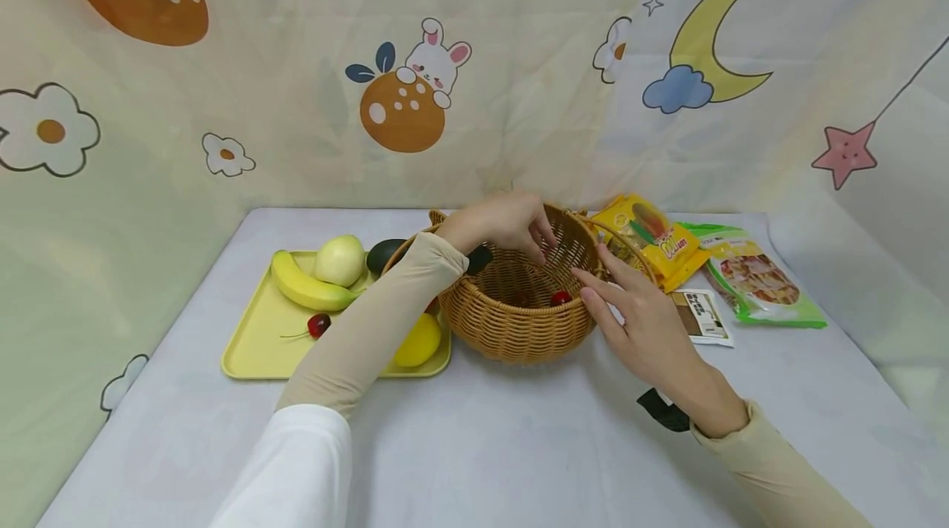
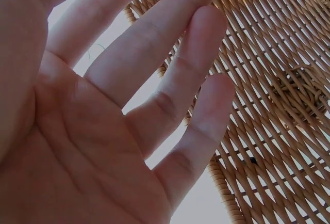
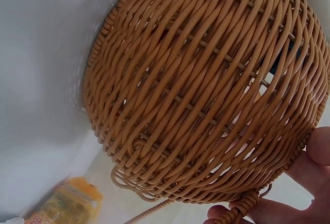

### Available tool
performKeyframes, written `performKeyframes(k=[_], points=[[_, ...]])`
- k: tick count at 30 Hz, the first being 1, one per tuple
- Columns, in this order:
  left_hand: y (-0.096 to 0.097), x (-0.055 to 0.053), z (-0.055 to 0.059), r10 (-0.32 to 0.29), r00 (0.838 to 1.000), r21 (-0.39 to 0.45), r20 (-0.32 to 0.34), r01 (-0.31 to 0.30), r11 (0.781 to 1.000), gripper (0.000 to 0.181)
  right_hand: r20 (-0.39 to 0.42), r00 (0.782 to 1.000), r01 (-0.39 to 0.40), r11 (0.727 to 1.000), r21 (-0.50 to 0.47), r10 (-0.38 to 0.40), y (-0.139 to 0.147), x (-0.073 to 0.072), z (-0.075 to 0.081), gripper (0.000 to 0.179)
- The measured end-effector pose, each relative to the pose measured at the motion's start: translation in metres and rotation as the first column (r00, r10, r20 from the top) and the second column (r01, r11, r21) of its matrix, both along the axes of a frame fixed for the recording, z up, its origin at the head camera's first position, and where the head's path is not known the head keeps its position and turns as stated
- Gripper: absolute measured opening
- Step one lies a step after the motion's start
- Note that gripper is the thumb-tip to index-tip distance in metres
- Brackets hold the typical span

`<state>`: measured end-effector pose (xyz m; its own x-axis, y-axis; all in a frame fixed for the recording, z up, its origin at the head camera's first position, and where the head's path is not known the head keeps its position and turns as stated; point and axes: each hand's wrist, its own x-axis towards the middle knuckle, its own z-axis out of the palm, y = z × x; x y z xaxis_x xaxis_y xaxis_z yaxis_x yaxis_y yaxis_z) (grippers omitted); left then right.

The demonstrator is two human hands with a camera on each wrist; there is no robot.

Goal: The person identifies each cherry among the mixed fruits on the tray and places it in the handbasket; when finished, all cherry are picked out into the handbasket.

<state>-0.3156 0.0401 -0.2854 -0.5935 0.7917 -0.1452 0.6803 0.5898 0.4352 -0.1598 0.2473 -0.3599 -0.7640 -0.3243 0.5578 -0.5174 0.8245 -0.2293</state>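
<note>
On a white-draped desk (image 1: 474, 446), a right hand (image 1: 641, 326), fingers extended and apparently not clasping, touches a round brown wicker basket (image 1: 519, 336) holding a small glossy red cherry (image 1: 561, 297). Beyond, the loosely bent left hand (image 1: 511, 223) hovers empty. Filling appears underway; next likely calls for lifting clear.

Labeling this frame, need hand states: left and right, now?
Left hand: open, holding nothing, over the basket.
Right hand: touching the basket; cannot tell whether it grips.

A pale curtain (image 1: 549, 116) with printed flowers (image 1: 227, 155) hangs behind the white table (image 1: 474, 446)
</note>
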Motion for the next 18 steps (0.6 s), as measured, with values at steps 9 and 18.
performKeyframes(k=[9, 18], points=[[0.0012, 0.0012, -0.0017, 0.02, 0.999, -0.008, -0.026, -0.02, 1.0, 0.033, -0.009, 1.0, 0.001, 1.0, -0.004, -0.001, -0.0001, 0.001, -0.0016, 0.035], [0.0001, 0.0013, 0.0068, -0.006, 1.0, 0.134, -0.018, 0.008, 0.991, 0.032, -0.007, 1.0, -0.005, 1.0, -0.007, 0.005, -0.0004, 0.0016, -0.0024, 0.035]])
